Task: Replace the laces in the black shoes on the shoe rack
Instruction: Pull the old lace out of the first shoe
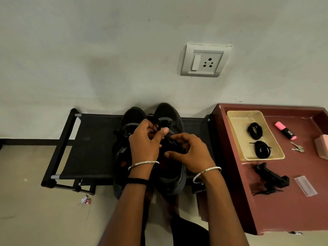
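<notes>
1. A tubular, fabric-shelved shoe rack (92,148) was set against the wall.
2. The matte black shoes (166,112) were placed on its shelf.
3. A thin lace (158,127) was pinched by the left hand (143,142); the right hand (190,151) was curled beside it, grip unclear.

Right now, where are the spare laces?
Head view, right side: two coiled laces lie in the beige tray on the maroon table, left of the pink highlighter.
</notes>
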